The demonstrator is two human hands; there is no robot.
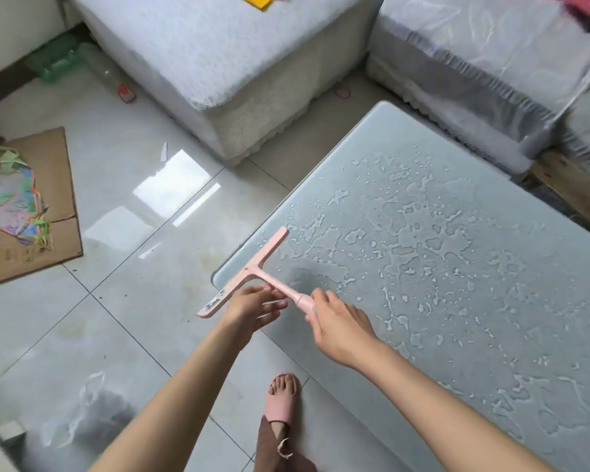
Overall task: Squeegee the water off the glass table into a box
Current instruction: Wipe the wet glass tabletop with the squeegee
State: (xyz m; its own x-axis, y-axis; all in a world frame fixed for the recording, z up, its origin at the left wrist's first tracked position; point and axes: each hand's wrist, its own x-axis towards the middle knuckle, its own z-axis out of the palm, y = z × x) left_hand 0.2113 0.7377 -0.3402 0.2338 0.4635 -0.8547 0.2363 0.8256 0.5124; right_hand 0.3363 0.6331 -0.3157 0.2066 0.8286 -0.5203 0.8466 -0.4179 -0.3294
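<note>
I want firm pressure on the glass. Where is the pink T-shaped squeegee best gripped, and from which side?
Grip the pink T-shaped squeegee by its thick rounded handle end, coming from the near side, as the right hand does: its handle points nearward, its crossbar away.

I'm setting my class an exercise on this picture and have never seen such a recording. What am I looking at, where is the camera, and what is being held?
There is no machine here. A person wears a camera on the head, which looks down at their own bare hands. The right hand grips the handle of a pink squeegee. The left hand touches it near the blade. The blade is held over the near corner of a glass table, which is covered with puddles of water.
</note>
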